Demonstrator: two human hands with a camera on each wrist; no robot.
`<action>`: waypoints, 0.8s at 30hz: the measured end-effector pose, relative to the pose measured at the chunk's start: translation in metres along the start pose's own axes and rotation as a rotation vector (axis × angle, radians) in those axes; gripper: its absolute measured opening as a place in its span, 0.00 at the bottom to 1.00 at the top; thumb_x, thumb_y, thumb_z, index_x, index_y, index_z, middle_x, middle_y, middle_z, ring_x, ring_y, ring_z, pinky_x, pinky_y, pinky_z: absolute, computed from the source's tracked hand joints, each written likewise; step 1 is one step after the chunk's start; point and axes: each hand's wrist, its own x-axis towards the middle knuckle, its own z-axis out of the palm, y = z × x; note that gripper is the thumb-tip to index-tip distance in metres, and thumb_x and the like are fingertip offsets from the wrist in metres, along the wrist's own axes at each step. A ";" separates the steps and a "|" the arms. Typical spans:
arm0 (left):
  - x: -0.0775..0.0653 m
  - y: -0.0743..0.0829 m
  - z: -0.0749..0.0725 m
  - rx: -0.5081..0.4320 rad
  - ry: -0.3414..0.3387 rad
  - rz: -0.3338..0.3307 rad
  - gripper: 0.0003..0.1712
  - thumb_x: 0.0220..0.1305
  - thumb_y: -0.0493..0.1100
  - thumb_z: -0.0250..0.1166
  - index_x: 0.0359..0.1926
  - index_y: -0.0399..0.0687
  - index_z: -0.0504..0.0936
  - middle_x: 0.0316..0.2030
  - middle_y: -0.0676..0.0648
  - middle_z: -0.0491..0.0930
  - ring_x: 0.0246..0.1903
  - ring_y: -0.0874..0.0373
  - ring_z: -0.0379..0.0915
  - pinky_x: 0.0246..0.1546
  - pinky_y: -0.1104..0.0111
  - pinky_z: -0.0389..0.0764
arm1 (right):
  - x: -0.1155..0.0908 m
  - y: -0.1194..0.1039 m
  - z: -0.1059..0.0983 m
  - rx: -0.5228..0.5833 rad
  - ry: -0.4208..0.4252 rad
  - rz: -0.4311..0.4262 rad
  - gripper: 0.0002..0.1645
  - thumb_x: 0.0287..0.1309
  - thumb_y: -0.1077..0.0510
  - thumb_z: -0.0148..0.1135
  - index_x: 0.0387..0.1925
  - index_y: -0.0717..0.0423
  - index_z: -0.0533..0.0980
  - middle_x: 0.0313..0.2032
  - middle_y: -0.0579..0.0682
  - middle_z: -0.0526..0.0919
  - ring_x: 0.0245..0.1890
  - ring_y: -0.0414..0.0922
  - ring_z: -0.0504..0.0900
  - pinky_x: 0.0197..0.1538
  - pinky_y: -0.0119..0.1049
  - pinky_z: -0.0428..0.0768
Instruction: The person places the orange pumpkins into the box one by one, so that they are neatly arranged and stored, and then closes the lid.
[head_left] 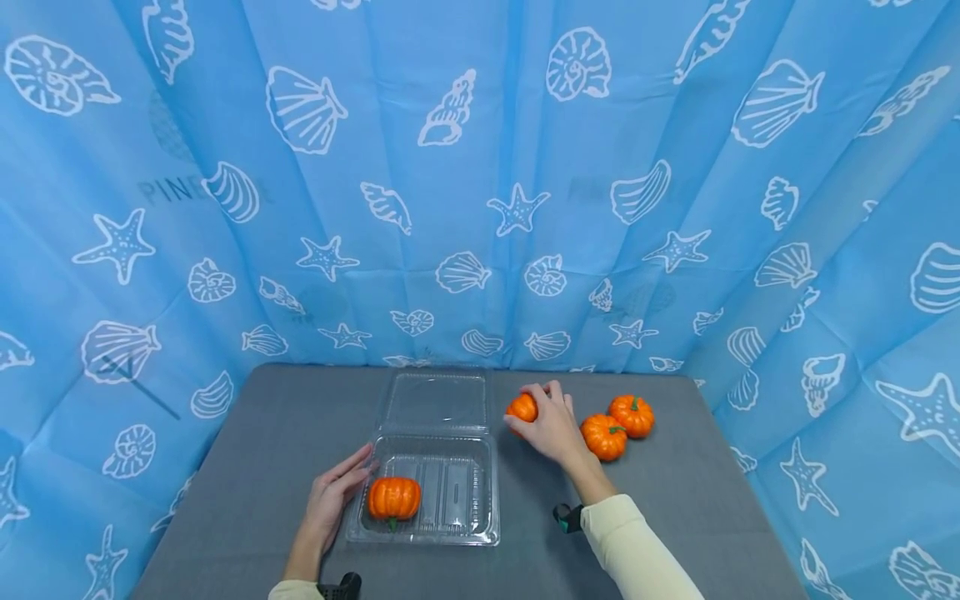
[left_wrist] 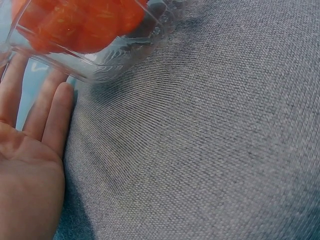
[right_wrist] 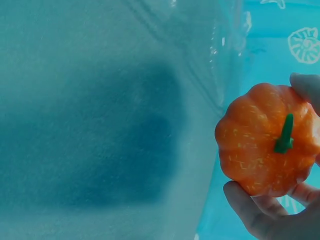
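Note:
A clear plastic clamshell container [head_left: 480, 533] lies with its lid [head_left: 438, 400] folded back toward the curtain. Inside its left part sits one small orange pumpkin [head_left: 393, 498], its green stem toward the front. My left hand [head_left: 330, 496] rests along the container's left side with fingers extended; in the left wrist view the fingertips touch the clear wall. My right hand [head_left: 553, 423] grips another small pumpkin [right_wrist: 267, 140] between thumb and fingers, right of the lid. The right wrist view shows that pumpkin's green stem facing the camera.
Two more pumpkins, one nearer [head_left: 603, 437] and one farther [head_left: 632, 416], stand together on the grey table [head_left: 675, 517] right of my right hand. A blue curtain [head_left: 480, 208] with white shell prints hangs behind the table and along its sides.

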 end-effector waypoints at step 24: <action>-0.003 0.000 0.001 -0.008 0.010 0.017 0.29 0.67 0.43 0.66 0.69 0.48 0.76 0.66 0.52 0.78 0.54 0.67 0.84 0.50 0.79 0.81 | -0.026 -0.028 0.000 0.172 -0.105 -0.064 0.29 0.58 0.35 0.69 0.54 0.44 0.77 0.47 0.47 0.78 0.38 0.41 0.76 0.38 0.35 0.77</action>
